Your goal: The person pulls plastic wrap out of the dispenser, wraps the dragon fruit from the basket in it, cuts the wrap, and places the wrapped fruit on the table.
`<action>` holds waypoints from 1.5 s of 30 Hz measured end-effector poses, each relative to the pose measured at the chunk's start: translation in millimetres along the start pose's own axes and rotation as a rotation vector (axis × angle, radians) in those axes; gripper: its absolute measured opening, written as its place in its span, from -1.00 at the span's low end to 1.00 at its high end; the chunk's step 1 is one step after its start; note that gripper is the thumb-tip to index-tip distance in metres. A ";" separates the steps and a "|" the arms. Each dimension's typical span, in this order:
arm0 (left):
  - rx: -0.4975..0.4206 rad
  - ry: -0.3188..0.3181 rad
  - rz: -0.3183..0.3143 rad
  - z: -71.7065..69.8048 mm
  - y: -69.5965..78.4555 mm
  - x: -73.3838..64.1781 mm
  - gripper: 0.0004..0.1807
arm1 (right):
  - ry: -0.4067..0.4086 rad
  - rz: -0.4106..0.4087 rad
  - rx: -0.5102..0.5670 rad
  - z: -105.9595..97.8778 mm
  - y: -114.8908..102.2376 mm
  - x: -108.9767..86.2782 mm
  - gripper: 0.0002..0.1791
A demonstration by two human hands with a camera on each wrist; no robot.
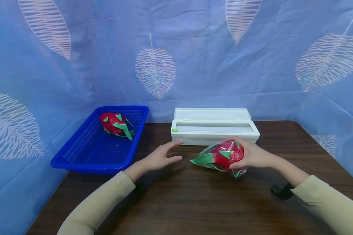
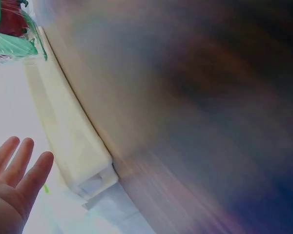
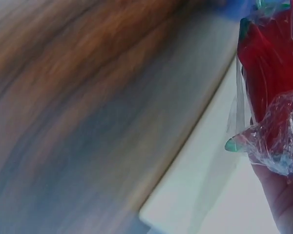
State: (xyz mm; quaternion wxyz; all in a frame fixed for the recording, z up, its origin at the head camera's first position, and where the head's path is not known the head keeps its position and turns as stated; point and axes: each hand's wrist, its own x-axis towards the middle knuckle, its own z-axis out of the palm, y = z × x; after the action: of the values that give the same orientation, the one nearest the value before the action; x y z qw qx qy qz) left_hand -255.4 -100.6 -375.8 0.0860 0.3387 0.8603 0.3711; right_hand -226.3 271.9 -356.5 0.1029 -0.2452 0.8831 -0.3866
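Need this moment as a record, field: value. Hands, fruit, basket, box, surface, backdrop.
Left hand: empty, fingers extended
Right hand: holds wrapped fruit
Wrapping: clear film; green tips show through
Wrapped fruit contact with table: cannot tell
Bare fruit: red with green tips, inside basket
Basket: blue, left of box
Box: white, at back of table, lid up, green piece at left end
Table: dark, wood-grained
Backdrop: blue cloth, white leaf print

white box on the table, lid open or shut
Open: the lid is tipped back behind the white box, leaving its top uncovered.
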 end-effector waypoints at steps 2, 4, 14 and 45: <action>0.003 -0.007 0.010 0.7 2.0 3.7 -0.31 | 0.033 0.008 -0.042 -6.2 0.8 -6.6 0.00; 0.007 -0.018 0.010 1.7 4.3 7.5 -0.29 | 0.065 0.024 -0.098 -12.1 0.9 -14.1 0.01; 0.023 -0.054 0.084 11.8 15.9 30.7 -0.27 | 0.172 0.077 -0.216 -42.4 7.4 -58.8 0.06; 0.031 -0.093 0.087 28.1 25.0 61.7 -0.26 | 0.438 0.369 -0.410 -112.1 80.5 -138.0 0.14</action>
State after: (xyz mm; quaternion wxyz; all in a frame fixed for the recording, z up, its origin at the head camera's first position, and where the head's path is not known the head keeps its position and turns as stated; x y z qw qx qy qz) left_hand -277.9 -32.0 -372.0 0.1046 0.3940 0.8455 0.3449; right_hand -177.8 460.3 -340.4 -0.0722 -0.0084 0.9729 -0.2194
